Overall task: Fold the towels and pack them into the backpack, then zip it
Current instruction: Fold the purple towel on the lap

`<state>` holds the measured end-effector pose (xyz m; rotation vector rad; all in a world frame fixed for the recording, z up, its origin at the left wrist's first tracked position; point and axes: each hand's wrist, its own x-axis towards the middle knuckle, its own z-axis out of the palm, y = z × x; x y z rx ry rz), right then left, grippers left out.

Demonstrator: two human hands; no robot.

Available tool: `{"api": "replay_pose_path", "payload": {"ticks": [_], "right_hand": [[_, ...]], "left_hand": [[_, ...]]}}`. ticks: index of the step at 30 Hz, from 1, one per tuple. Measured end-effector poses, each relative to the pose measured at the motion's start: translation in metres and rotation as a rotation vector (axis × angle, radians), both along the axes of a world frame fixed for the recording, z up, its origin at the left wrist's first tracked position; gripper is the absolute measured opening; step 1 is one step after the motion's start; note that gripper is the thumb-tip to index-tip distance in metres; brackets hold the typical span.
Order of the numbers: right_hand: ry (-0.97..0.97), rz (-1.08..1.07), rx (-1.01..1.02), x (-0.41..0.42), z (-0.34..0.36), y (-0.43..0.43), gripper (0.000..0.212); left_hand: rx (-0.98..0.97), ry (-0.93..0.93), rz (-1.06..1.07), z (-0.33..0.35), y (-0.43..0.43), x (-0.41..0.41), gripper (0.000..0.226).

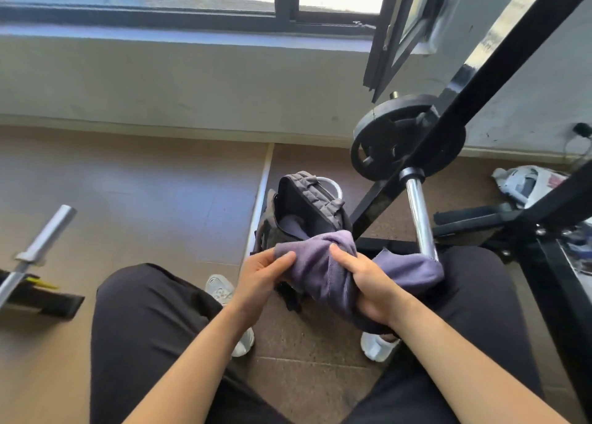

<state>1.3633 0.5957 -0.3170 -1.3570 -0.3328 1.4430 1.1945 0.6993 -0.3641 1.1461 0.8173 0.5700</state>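
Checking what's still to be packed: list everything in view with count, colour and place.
towel: one, purple, held above the backpack
backpack: one, dark grey, open, on the floor between the feet
barbell: one, chrome bar with black plate, on the black rack at right
bar end: one, silver, lower left
shoes: two, white, on the floor
left grip: one, pinches the towel's left edge
right grip: one, holds the towel's middle

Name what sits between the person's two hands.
The head view shows the purple towel between them: the left hand pinches its edge, the right hand grips its bunched middle.
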Motion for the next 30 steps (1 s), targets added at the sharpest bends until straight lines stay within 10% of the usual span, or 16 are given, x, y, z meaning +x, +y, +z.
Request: {"api": "replay_pose_path", "payload": {"ticks": [5,10,15,26,30], "right_hand": [[-0.189,-0.030,-0.040,0.012,-0.018,0.006,0.025],[0.039,-0.123,0.032,0.020,-0.017,0.002,0.035],[0.164,-0.286,0.140,0.038,-0.018,0.002,0.025],[-0.750,-0.160,-0.175,0.053,-0.024,-0.007,0.026],[-0.753,-0.237,-0.044,0.058,-0.026,-0.009,0.040]], "left_hand": [[0.077,0.033,0.232,-0.005,0.015,-0.006,0.020],[-0.102,-0.131,0.632,0.008,0.042,-0.022,0.019],[0.008,0.051,0.600,0.008,0.051,-0.036,0.022],[0.033,0.222,0.501,-0.006,0.075,-0.051,0.001],[0.140,0.361,0.515,-0.004,0.083,-0.059,0.016]]}}
